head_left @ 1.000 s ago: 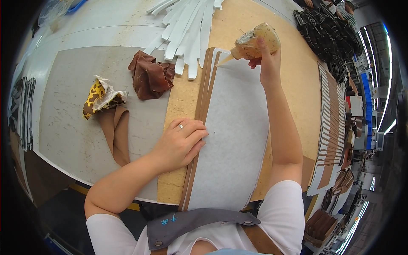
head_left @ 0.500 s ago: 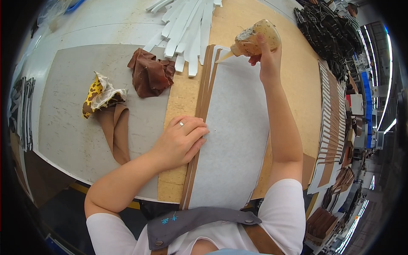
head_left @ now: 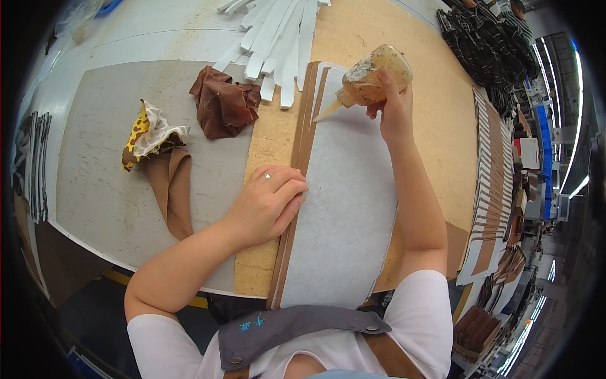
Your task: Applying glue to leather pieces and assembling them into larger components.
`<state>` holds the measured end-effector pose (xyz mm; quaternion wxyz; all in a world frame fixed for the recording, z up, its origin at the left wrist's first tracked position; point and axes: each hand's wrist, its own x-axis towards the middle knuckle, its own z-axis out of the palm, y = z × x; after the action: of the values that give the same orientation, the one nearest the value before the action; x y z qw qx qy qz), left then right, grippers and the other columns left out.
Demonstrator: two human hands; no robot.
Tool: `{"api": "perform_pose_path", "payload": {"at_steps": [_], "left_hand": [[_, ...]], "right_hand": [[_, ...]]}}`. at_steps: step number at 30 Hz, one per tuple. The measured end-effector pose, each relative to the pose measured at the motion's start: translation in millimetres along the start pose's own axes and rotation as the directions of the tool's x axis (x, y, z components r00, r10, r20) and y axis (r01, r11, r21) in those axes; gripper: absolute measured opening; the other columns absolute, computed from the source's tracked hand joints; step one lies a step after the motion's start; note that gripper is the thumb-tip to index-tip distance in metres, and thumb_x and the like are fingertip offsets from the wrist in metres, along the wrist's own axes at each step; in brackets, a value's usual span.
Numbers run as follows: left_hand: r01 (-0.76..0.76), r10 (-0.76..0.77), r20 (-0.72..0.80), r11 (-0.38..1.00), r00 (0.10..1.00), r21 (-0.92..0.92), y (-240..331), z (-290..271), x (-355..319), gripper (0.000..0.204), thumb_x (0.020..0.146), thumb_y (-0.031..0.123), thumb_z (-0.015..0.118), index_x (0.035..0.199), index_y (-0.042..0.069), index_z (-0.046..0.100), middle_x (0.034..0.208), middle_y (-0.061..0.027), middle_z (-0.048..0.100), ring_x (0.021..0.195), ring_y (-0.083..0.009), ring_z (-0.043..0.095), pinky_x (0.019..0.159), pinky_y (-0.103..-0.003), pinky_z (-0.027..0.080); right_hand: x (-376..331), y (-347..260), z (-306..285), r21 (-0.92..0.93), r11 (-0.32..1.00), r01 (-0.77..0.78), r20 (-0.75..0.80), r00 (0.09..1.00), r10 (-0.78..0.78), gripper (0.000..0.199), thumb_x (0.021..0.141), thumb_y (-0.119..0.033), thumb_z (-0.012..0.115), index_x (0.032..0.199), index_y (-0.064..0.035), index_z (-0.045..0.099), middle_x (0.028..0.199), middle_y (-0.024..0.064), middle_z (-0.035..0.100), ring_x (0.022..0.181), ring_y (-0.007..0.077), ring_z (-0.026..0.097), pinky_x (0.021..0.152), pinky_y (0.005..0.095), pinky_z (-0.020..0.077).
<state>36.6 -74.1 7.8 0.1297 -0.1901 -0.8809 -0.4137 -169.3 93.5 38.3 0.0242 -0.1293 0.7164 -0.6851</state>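
My right hand (head_left: 396, 104) is wrapped round a cloudy, amber-stained squeeze bottle (head_left: 372, 77), tilted down to the left. Its narrow nozzle tip meets the long edge of a brown-bordered panel near the far end. The panel's wide pale grey-white sheet (head_left: 344, 189) runs lengthwise in front of me. Several brown strips (head_left: 294, 202) show along its left side, overlapping closely. Across these strips lies my left hand (head_left: 268, 202), palm down with fingers loosely extended and a ring on one finger; the fingertips reach the pale sheet's edge.
A crumpled dark brown leather piece (head_left: 224, 104), a yellow patterned cloth (head_left: 148, 139) and a folded brown strip (head_left: 172, 196) lie left on a grey board (head_left: 95, 164). White strips (head_left: 278, 44) fan out at the far side. Striped panels (head_left: 489, 196) and black bundles (head_left: 483, 50) line the right.
My right hand has brought the bottle slightly nearer to me, so the nozzle tip has travelled down along the panel's edge. My left hand rests in nearly the same place.
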Motion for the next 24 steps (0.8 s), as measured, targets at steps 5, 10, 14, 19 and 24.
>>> {"api": "perform_pose_path", "payload": {"at_steps": [5,10,14,19,24], "left_hand": [[0.094,-0.098,-0.094,0.994,0.991,-0.046,-0.5,-1.0,0.8,0.013,0.078,0.000,0.055,0.091,0.003,0.053,0.095,-0.0110,0.054,0.092,-0.0284,0.050,0.083,-0.036,0.040],[0.159,-0.169,-0.127,0.984,0.977,-0.085,-1.3,-1.7,1.2,0.012,0.080,0.000,0.053,0.091,0.003,0.051,0.092,-0.0112,0.052,0.089,-0.0284,0.049,0.081,-0.036,0.039],[0.171,-0.184,-0.119,0.979,0.976,-0.106,-1.9,-2.5,0.7,0.013,0.081,-0.001,0.051,0.093,0.002,0.050,0.093,-0.0128,0.051,0.089,-0.0279,0.049,0.081,-0.034,0.040],[0.190,-0.206,-0.121,0.973,0.971,-0.131,-3.6,-2.1,0.5,0.013,0.081,-0.001,0.051,0.094,0.002,0.049,0.093,-0.0123,0.051,0.088,-0.0271,0.050,0.081,-0.034,0.040],[0.196,-0.211,-0.124,0.972,0.970,-0.128,-5.2,-2.0,0.2,0.013,0.082,-0.001,0.050,0.094,0.002,0.049,0.093,-0.0119,0.050,0.088,-0.0263,0.050,0.080,-0.033,0.040]], "right_hand": [[0.4,2.1,-7.6,0.176,0.981,-0.079,0.019,0.997,0.077,0.045,0.084,-0.038,0.060,0.106,-0.0008,0.046,0.079,0.0098,0.058,0.047,0.0122,0.054,0.033,0.0205,0.0367],[2.5,-4.5,-6.7,0.055,0.998,0.044,-0.039,0.998,-0.042,0.046,0.084,-0.039,0.060,0.106,-0.0013,0.045,0.079,0.0104,0.057,0.046,0.0135,0.053,0.034,0.0217,0.0388],[6.9,0.2,-3.8,0.061,0.991,0.122,-0.130,0.985,-0.114,0.054,0.079,-0.039,0.067,0.105,0.0011,0.042,0.077,0.0107,0.056,0.044,0.0123,0.052,0.035,0.0212,0.0411],[1.8,0.6,-6.7,0.062,0.997,0.052,-0.022,0.998,-0.051,0.059,0.079,-0.039,0.067,0.111,0.0017,0.038,0.084,0.0123,0.055,0.044,0.0133,0.051,0.034,0.0216,0.0402],[-12.0,0.2,-3.5,0.040,0.999,0.002,-0.052,0.999,0.001,0.045,0.085,-0.038,0.060,0.107,-0.0009,0.045,0.080,0.0102,0.058,0.051,0.0135,0.055,0.034,0.0210,0.0376]]}}
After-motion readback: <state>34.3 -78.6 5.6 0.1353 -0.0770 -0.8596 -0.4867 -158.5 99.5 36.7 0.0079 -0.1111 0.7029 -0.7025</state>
